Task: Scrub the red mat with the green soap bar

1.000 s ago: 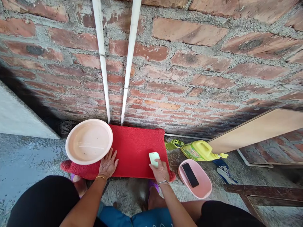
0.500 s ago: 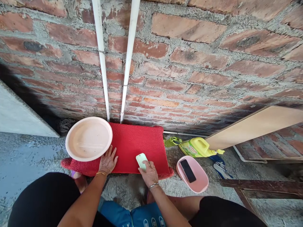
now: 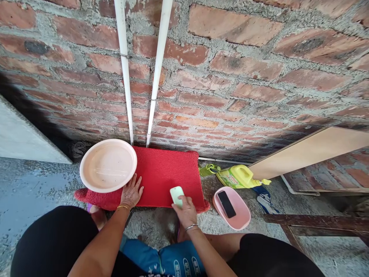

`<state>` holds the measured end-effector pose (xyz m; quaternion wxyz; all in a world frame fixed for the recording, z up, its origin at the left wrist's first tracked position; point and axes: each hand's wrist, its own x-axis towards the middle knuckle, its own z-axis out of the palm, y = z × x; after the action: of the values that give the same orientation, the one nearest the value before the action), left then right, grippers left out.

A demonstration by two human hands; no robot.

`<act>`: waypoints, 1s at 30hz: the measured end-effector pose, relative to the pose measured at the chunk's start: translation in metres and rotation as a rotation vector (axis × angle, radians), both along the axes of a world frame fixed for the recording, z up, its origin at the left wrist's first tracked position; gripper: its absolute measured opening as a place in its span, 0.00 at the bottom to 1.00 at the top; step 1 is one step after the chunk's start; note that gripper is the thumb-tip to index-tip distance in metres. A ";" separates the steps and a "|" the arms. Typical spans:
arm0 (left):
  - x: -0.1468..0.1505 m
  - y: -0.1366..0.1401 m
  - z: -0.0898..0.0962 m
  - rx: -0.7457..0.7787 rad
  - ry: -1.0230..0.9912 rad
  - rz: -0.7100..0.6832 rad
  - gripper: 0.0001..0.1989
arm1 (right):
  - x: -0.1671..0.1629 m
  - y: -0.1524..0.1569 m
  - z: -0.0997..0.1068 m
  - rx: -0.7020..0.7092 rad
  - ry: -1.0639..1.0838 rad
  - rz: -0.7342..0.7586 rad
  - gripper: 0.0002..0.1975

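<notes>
A red cloth with a thick pile (image 3: 167, 173) lies spread over a low, flat support in front of me. My left hand (image 3: 132, 193) rests flat on its left part, fingers spread, close beside the rim of a pale pink basin (image 3: 86, 181). My right hand (image 3: 186, 211) grips a pale green oblong block (image 3: 176, 193) against the cloth near its right front corner. The block has rounded ends; whether it is soap or a brush I cannot tell. The basin sits on the cloth's left end and seems to hold a little clear water.
Right of the cloth, a pink tub (image 3: 243, 213) holds a dark flat oblong (image 3: 226, 204). Behind it are a yellow detergent jug (image 3: 239, 176) and a green container (image 3: 208, 170). White pipes (image 3: 127, 84) run down the brick wall (image 3: 230, 80). A wooden frame (image 3: 317, 223) stands right.
My right hand has shifted slightly right over the cloth with the pale green block. My left hand stays in place. The whole view has tilted a little.
</notes>
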<state>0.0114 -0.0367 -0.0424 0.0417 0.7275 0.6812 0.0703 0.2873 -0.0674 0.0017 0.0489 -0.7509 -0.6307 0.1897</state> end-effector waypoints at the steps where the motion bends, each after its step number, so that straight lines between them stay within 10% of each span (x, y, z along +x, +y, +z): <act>1: 0.000 0.000 0.000 0.002 0.000 -0.002 0.25 | -0.013 -0.003 -0.001 -0.011 0.002 0.067 0.14; 5: 0.000 0.000 0.001 0.005 -0.007 -0.002 0.25 | -0.020 -0.007 0.006 -0.091 -0.074 0.155 0.14; 14: 0.002 0.001 0.005 -0.065 -0.013 0.025 0.25 | 0.045 0.023 0.046 -0.325 -0.265 -0.134 0.12; 30: -0.029 -0.011 0.041 -0.326 -0.165 0.235 0.18 | -0.186 0.043 0.034 -0.277 0.098 0.221 0.13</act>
<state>-0.0174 -0.0474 -0.0012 0.2058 0.6186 0.7579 0.0230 0.1017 -0.0247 0.0361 -0.0454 -0.6663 -0.6741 0.3155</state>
